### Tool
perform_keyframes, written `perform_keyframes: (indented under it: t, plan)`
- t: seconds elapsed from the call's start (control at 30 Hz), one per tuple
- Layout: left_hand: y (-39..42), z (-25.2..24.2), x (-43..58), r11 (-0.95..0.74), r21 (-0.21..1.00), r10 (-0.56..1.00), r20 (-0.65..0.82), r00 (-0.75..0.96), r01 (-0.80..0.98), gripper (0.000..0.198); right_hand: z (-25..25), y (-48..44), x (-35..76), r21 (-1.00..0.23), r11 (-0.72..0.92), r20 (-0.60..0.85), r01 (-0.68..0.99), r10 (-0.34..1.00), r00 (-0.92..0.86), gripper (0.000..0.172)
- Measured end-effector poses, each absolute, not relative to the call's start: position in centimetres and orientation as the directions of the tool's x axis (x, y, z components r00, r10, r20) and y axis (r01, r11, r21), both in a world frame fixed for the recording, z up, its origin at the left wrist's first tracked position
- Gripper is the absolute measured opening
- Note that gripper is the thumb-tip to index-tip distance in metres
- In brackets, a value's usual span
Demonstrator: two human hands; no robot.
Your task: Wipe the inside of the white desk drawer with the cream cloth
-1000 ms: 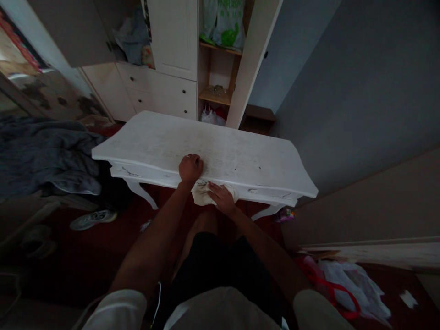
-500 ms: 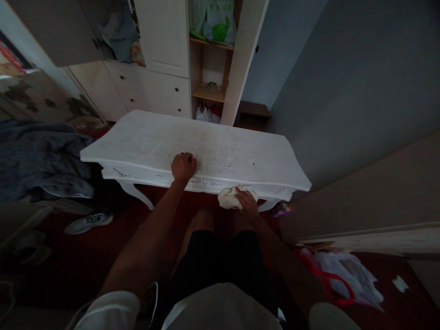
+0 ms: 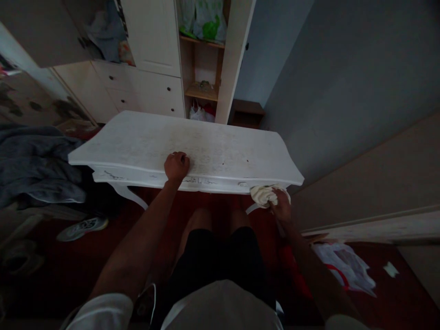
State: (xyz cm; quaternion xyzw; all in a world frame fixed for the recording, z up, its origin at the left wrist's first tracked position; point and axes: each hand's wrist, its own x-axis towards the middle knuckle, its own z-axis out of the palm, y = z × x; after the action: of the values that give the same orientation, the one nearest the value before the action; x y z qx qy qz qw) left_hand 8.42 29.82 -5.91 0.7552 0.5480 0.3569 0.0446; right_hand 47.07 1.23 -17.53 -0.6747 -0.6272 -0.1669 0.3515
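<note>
A: Where was the cloth (image 3: 263, 196), and what held it?

B: It was against the front board of the white desk (image 3: 240, 142), near the right end, just under the edge of the top; the right hand (image 3: 282, 205) had its grip clamped on it, with the fingers bent over its right part; the cloth was pale, bunched, and hung a little lower than the board.

A: And the left hand (image 3: 177, 166)?

B: It rested on the desk top, close to the middle of the front edge; its fingers were curled together as in a fist; whether something was inside, I could not tell.

A: In which condition was the desk?

B: Greyish marks were spread over the middle of the top; two small dark spots were to the right of the left hand; the front board had dark worn lines, and a small raised ornament (image 3: 242, 184) was just left of the cloth.

A: Was there some writing?

B: Behind the desk, in the wardrobe (image 3: 154, 41), plastic bags (image 3: 209, 25) with green print stood on a shelf; the print was too dim for reading; on the red floor (image 3: 388, 302), at the left, a shoe (image 3: 82, 229) carried dark markings, also not readable to me.
</note>
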Motion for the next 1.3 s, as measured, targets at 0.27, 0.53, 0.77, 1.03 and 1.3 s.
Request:
perform_keyframes:
  t: [0.27, 0.53, 0.77, 1.03, 1.3]
  plan:
    - [30.0, -5.9, 8.4, -0.383, 0.464, 0.862, 0.490, 0.129, 0.799, 0.030, -15.1, 2.5, 44.0, -0.562, -0.065, 0.673, 0.825, 0.543, 0.502, 0.049]
    - [29.8, -5.9, 8.4, -0.394, 0.452, 0.856, 0.497, 0.141, 0.800, 0.029, -14.6, 6.2, 36.3, -0.714, -0.055, 0.587, 0.698, 0.495, 0.640, 0.048]
    - [29.7, -5.7, 8.4, -0.387, 0.436, 0.861, 0.486, 0.150, 0.812, 0.028, -16.2, 9.8, 28.8, -0.548, 0.215, 0.714, 0.809, 0.624, 0.318, 0.041]
    - [29.7, -6.0, 8.4, -0.404, 0.445, 0.854, 0.496, 0.156, 0.799, 0.027, -15.6, 14.2, 24.6, -0.507, 0.331, 0.671, 0.796, 0.731, 0.123, 0.039]
    - [29.7, -6.1, 8.4, -0.406, 0.451, 0.852, 0.501, 0.152, 0.794, 0.025, -15.5, 15.6, 24.0, -0.402, 0.490, 0.589, 0.773, 0.785, -0.192, 0.041]
